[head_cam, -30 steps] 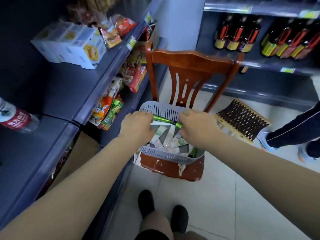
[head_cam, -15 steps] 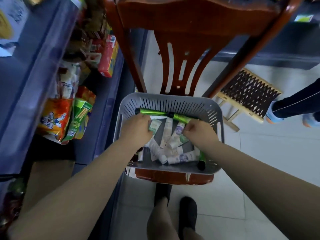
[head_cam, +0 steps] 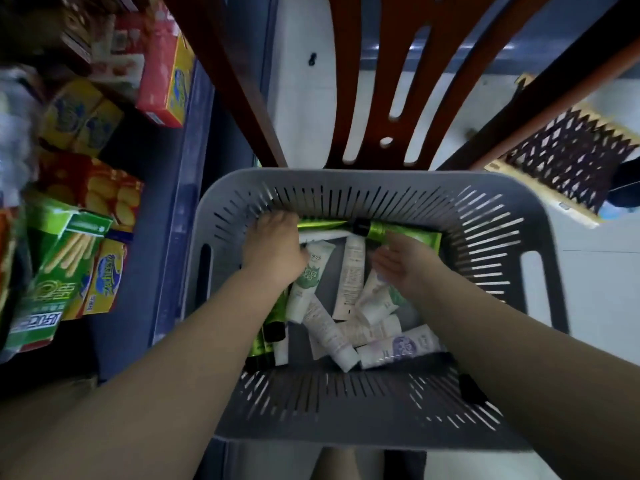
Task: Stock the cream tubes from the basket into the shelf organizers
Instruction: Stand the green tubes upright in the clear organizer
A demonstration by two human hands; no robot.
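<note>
Both hands [head_cam: 273, 251] in basket [head_cam: 540, 271], L at far wall, tubes [head_cam: 349, 282] mid

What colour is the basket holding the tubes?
Grey, with slotted walls; the basket shows clearly in the head view.

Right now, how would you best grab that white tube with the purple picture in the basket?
Judging by its pose, pinch the purple-marked tube across its middle from straight above. It lies flat on top of the pile near the basket's front wall, nothing covering it. The right hand is nearer than the left hand.
</note>
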